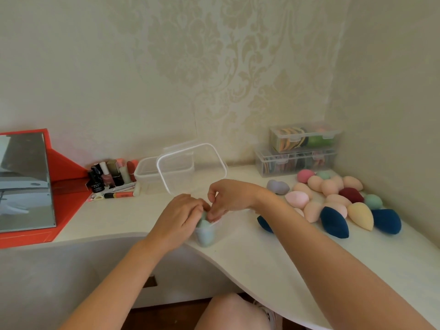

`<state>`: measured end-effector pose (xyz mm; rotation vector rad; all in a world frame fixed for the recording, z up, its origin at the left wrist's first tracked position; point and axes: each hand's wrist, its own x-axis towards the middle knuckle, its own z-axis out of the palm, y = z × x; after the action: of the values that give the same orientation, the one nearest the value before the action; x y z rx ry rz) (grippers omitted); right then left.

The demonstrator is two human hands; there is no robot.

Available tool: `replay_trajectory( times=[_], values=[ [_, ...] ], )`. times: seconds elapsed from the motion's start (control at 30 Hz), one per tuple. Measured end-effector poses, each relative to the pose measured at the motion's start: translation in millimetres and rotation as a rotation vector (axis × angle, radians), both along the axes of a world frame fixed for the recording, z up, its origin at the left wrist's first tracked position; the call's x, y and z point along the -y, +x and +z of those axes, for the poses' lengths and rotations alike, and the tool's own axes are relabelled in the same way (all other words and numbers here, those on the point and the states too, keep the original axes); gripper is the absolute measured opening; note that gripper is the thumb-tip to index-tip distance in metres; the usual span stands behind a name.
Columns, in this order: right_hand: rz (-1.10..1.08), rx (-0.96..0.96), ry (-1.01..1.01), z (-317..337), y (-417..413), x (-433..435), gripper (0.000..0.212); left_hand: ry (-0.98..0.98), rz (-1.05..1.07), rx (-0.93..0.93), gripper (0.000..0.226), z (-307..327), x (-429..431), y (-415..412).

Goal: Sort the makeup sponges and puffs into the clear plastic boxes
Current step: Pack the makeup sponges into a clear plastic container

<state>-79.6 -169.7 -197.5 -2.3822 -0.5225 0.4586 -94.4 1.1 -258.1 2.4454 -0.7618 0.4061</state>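
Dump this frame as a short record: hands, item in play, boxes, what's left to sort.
left hand: fingers curled on the pale green sponge
right hand: seems to pinch the rim of the small clear container
sponge state: partly in the container, top sticking out
container location: front edge of the desk
large clear box: behind the hands
stacked lidded boxes: back right corner, filled
loose sponges: piled right of the hands, unsorted
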Motion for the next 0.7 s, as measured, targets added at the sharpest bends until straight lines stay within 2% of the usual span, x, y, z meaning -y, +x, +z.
replay_trajectory(
  times=[0.07,0.13,0.2,0.23,0.3,0.33,0.4,0.57,0.7],
  values=[
    [-0.034,0.019,0.079,3,-1,10,0.023,0.043,-0.038,0.022,0.051,1,2,0],
    [-0.124,0.078,0.248,11,-1,26,0.021,0.046,-0.040,0.030,0.049,2,3,-1],
    [-0.322,0.236,0.443,19,5,53,0.017,0.060,-0.038,0.020,0.044,3,3,-1],
    [-0.465,0.352,0.460,20,11,71,0.015,0.073,-0.036,0.005,0.040,4,4,-1],
    [-0.744,0.564,0.291,20,24,109,0.014,0.093,-0.025,-0.041,0.036,7,7,1],
    [-0.843,0.599,0.177,18,30,128,0.016,0.100,-0.020,-0.062,0.038,8,8,2],
    [-0.940,0.533,-0.004,10,42,160,0.017,0.142,-0.016,-0.089,0.041,9,9,4],
    [-0.883,0.257,-0.450,-15,63,191,0.037,0.234,-0.034,-0.145,0.021,11,8,6],
    [-0.829,0.099,-0.720,-26,67,190,0.041,0.231,-0.032,-0.101,0.035,12,10,5]
  ],
)
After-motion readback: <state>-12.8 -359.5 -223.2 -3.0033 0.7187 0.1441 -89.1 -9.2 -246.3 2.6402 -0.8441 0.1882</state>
